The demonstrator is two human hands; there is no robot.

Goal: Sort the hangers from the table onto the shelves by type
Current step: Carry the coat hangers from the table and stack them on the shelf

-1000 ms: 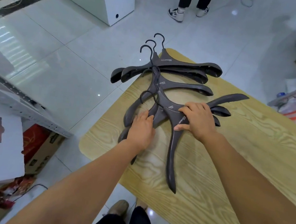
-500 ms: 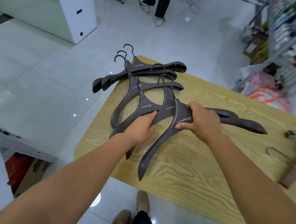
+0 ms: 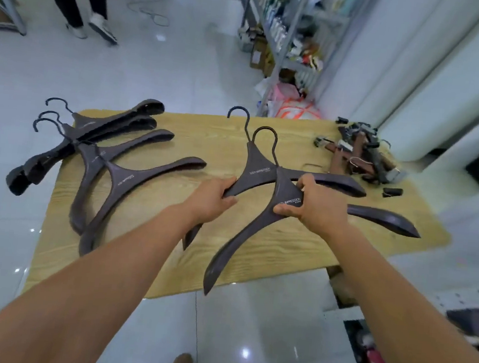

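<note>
Table point(image 3: 284, 253) carries hanger pile point(image 3: 121, 181). Left hand point(image 3: 210, 197) grips rear hanger point(image 3: 258, 168), right hand point(image 3: 315, 206) grips front hanger point(image 3: 283, 185); both hangers now drawn clear of pile.

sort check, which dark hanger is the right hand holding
The front hanger, overlapping the rear hanger held by the left hand; the right hand grips it beside its white lettering.

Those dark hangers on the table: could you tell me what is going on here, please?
A person is sorting hangers. The left hand grips one dark hanger, the right hand a second hanger, over the wooden table. Other dark hangers lie at its left end; brown clip hangers are piled far right.
</note>
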